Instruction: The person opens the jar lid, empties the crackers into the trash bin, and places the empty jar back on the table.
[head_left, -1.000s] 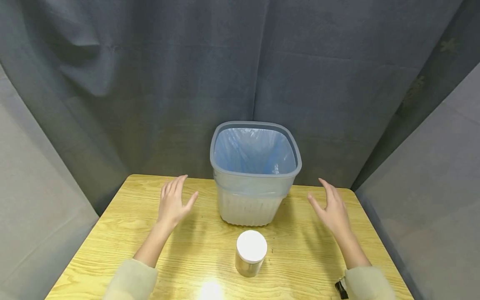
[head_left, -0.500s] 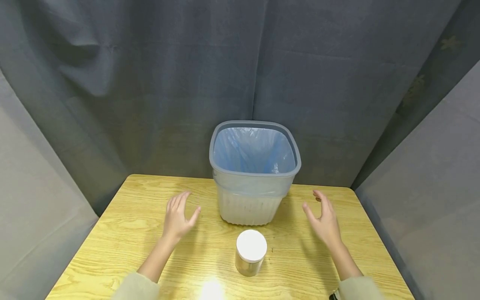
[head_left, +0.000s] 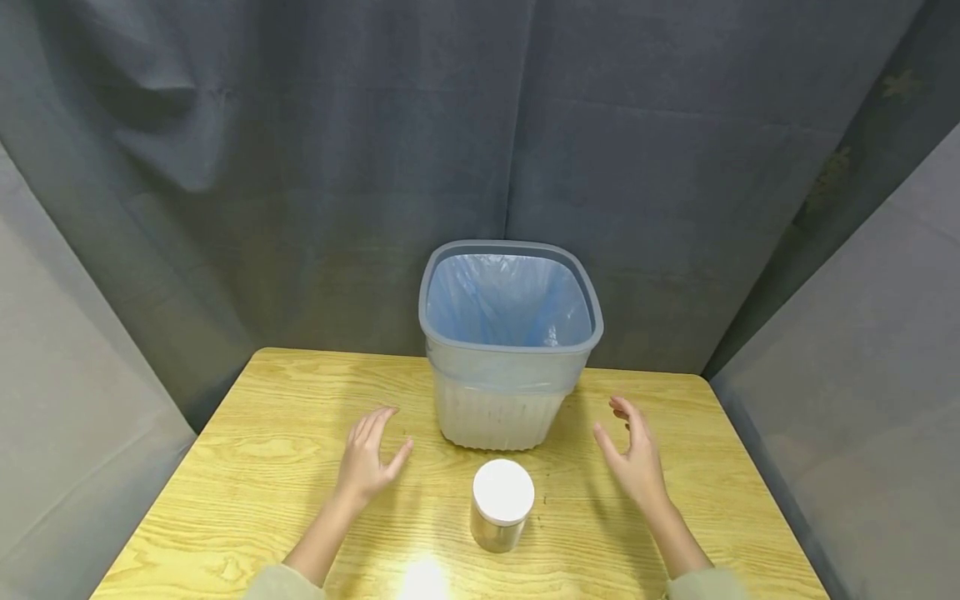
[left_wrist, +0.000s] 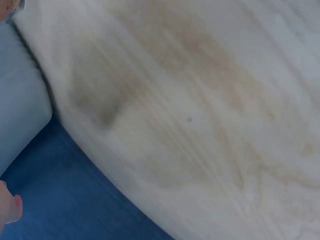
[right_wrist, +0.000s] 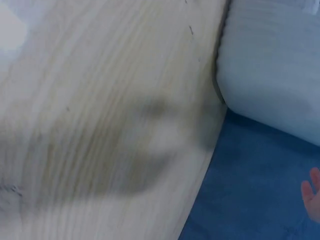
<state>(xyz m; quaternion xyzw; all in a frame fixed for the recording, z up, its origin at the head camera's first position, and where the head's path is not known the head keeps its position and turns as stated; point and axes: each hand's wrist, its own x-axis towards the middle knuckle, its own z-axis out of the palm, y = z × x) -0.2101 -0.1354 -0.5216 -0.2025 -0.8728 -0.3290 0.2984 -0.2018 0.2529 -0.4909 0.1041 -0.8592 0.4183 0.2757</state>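
Observation:
A jar with a white lid (head_left: 503,492) stands upright on the wooden table (head_left: 247,467), in front of a trash bin (head_left: 498,408). The bin has a grey rim and a blue plastic liner (head_left: 510,300). To the left of the jar, my left hand (head_left: 367,462) hovers over the table with fingers spread and thumb apart, holding nothing. My right hand (head_left: 636,462) is held likewise on the other side, fingers slightly bent around an empty gap. Only fingertips (left_wrist: 9,205) show at the corner of the left wrist view, and fingertips (right_wrist: 311,192) at the edge of the right wrist view.
A dark grey curtain (head_left: 337,167) hangs right behind the table and bin. Pale panels stand to the left (head_left: 75,375) and right (head_left: 862,333). A bright light reflection lies on the table near its front.
Both hands have moved inward and back toward the person, coming closer to the jar from either side. The jar and the bin have stayed in place.

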